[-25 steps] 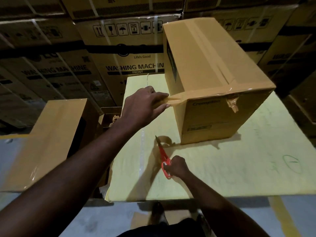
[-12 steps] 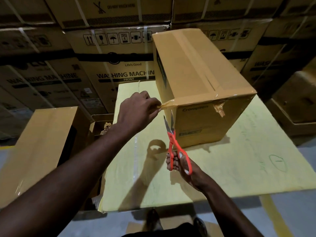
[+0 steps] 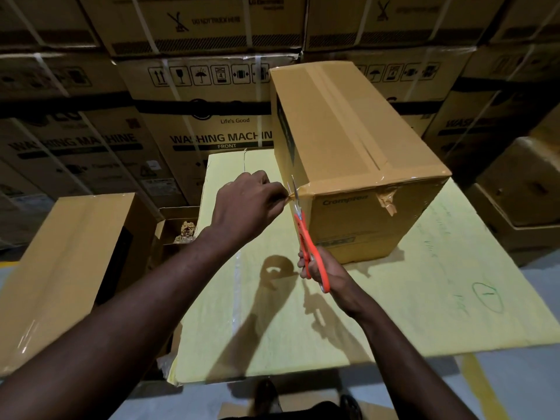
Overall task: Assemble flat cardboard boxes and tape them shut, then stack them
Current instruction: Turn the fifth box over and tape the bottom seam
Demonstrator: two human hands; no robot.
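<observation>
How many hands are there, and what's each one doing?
2. The left hand pinches the tape at the box corner; the right hand holds the orange scissors, blades up at that tape.

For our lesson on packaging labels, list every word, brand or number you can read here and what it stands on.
"WASHING MACHIN": washing machine carton, rest hidden.
"FRONT": same carton.
"Life's Good": same carton.
"Crompton": near face of the taped cardboard box.
"DO NOT TRUCK HERE": upper carton, blurred.
"WASHING MACHINE": left carton, dim.
Green handwriting on the yellow sheet: unreadable.
</observation>
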